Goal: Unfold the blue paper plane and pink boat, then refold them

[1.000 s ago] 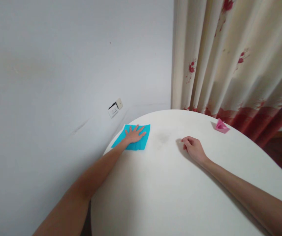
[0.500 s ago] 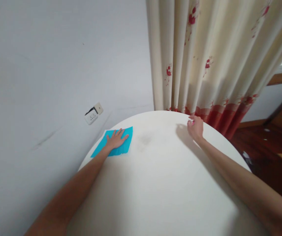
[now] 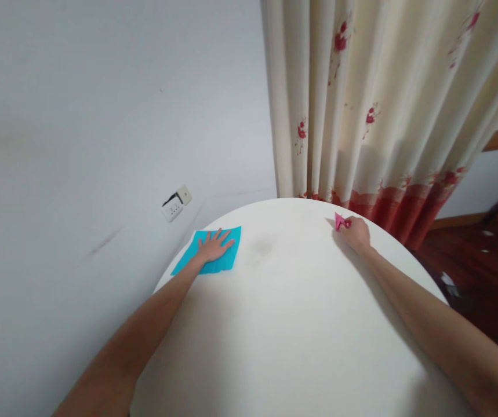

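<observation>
Left hand (image 3: 214,249), open with fingers spread, lies flat on a four-sided, bright-blue paper-like sheet (image 3: 222,264) near the left edge of a rounded white table (image 3: 279,324). Right hand (image 3: 357,233) pinches a small, pointed, pink folded-paper piece (image 3: 340,221) near the far right edge, before a cream-and-red fabric curtain (image 3: 388,133).

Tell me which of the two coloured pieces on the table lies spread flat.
The blue sheet: it lies under the left hand, while the pink piece at the right hand is folded up.
</observation>
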